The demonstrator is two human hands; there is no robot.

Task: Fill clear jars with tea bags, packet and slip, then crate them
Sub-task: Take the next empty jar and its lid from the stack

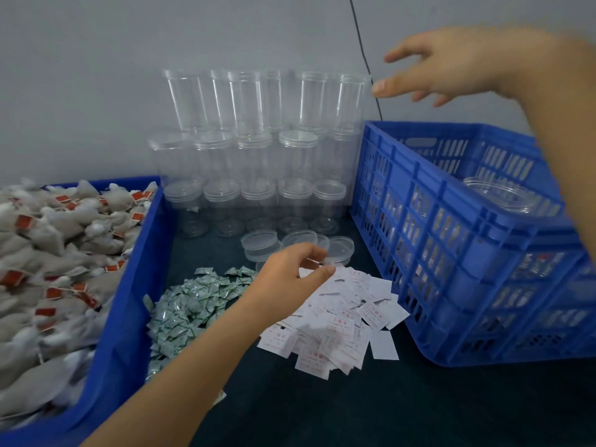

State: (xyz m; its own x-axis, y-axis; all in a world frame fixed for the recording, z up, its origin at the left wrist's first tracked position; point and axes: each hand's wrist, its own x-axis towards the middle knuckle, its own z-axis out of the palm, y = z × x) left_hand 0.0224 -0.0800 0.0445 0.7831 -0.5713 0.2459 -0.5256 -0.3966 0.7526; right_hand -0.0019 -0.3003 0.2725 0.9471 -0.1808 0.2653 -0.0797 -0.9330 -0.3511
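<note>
Left hand [292, 269] hovers low over the heap of small white paper slips [342, 321], its fingers loosely curled with thumb and forefinger close together at the top of the pile; whether a slip is already pinched between them cannot be told through the blur. Right hand [451, 64] is raised high with fingers spread wide and holding nothing, just beside the upper row of the stacked clear plastic jars [254, 146] and above the blue slotted plastic crate [451, 240].

The jars are tall, smooth-walled cylinders with threaded necks, stacked in three tiers against the grey wall; the lower two tiers wear flat transparent screw lids, the top tier stands uncapped. A few loose round clear lids [261, 241] lie on the dark tabletop [387, 408] in front of them, touching one another, just beyond the left fingers. One more clear jar [503, 195] stands upright inside the crate, its rim showing above the lattice wall.

The slips are thin, flat rectangles printed in red, overlapping loosely. Just left of them spreads a pile of small crinkled green-and-white sachets [193, 308]. At far left, a solid-walled blue plastic bin [135, 285] is heaped with soft, beige cloth-like tea bags [54, 253] carrying red paper tags.
</note>
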